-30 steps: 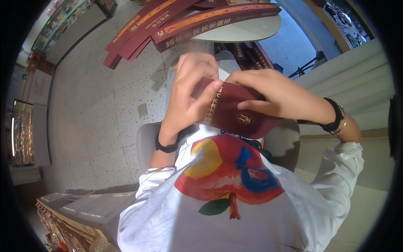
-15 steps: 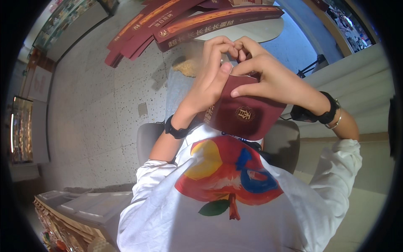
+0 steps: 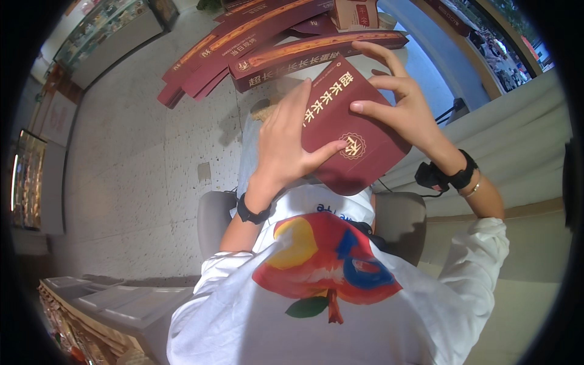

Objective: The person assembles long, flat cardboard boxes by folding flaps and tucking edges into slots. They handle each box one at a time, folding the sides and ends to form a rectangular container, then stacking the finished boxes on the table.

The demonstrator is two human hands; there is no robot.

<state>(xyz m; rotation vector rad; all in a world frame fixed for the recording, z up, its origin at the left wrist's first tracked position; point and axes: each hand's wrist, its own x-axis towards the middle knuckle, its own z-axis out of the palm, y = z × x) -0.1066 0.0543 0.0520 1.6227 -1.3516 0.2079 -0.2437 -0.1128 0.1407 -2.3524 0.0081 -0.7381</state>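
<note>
A maroon cardboard box (image 3: 365, 131) with gold lettering and a round gold emblem is held tilted above my lap. Along its left side lies my left hand (image 3: 283, 137), its thumb pressed on the front face by the emblem. My right hand (image 3: 404, 103) grips the upper right edge, with the thumb on the face and the other fingers curled apart beyond the edge. The box's far side and underside are hidden. Just past it, a long maroon carton (image 3: 322, 56) rests on a pale table (image 3: 363, 67).
More long maroon cartons (image 3: 243, 39) are stacked at the far left of the table. Behind them stands a beige and red package (image 3: 356, 13). I sit on a grey chair (image 3: 213, 222). A pale curtain (image 3: 499, 137) hangs at the right; a glass display case (image 3: 103, 36) stands far left.
My hands were close together at the box's top edge; now they are apart on its two sides. The box has turned, showing more of its lettered face.
</note>
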